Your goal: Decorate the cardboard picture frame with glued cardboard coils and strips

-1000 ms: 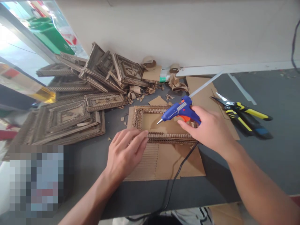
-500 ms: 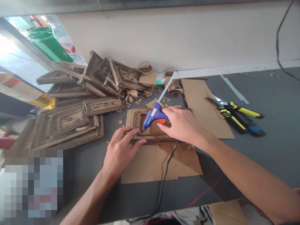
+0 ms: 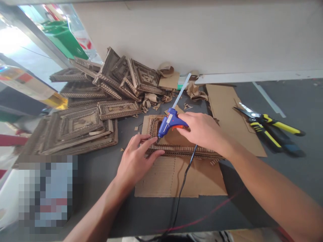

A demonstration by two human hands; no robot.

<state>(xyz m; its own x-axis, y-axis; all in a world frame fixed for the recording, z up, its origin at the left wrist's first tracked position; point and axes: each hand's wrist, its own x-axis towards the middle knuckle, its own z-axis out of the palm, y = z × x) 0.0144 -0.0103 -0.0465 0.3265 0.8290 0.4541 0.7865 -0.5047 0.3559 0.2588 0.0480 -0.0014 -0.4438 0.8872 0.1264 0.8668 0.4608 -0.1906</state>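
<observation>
My right hand (image 3: 204,131) is wrapped around the handle of a blue glue gun (image 3: 166,123) with an orange trigger. A pale glue stick (image 3: 182,90) sticks out of its back end. The gun tilts nozzle-down at the inner left corner of a layered corrugated cardboard frame (image 3: 181,148), close to my left fingertips. My left hand (image 3: 136,156) grips the frame's lower left corner, fingers on top and thumb along the front side. Flat cardboard sheets (image 3: 186,179) lie beneath the frame. My right hand and the gun hide part of the frame's inside.
Several finished-looking cardboard frames (image 3: 75,121) are piled at the left. Yellow-and-black snips (image 3: 262,121) lie partly on a cardboard sheet (image 3: 227,114) at the right. Cardboard scraps (image 3: 195,90) litter the back by the wall. The gun's black cord (image 3: 183,183) runs to the front edge.
The whole view has shifted, so things sit slightly farther right. The gun's nozzle remains at the frame's inner left corner, now a little closer to my left fingertips. Both hands keep their grips.
</observation>
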